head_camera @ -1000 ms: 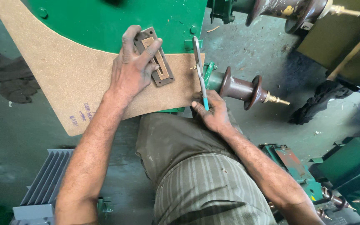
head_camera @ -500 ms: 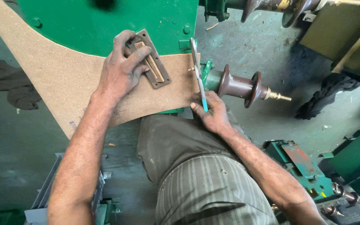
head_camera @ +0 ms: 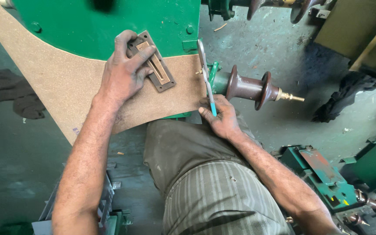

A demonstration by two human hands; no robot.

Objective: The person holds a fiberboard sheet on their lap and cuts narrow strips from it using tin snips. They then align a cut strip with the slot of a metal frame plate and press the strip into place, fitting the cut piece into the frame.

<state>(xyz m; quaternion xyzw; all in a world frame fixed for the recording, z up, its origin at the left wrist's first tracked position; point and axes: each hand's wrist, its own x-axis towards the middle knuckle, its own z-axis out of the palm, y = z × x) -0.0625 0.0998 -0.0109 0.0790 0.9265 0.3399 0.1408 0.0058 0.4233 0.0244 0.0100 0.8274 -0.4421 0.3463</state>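
Barely shifted hands (head_camera: 125, 72) — tool (head_camera: 206, 72) tip hidden

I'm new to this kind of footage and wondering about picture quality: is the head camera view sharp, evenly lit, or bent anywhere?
Head view: the left hand on the brown slotted rectangular plate and the right hand with the blue-handled metal tool look sharp; a dark blurred blob sits at the top edge; daylight brightens the grey floor upper right, the left side lies in shadow; straight edges bow slightly towards the corners.
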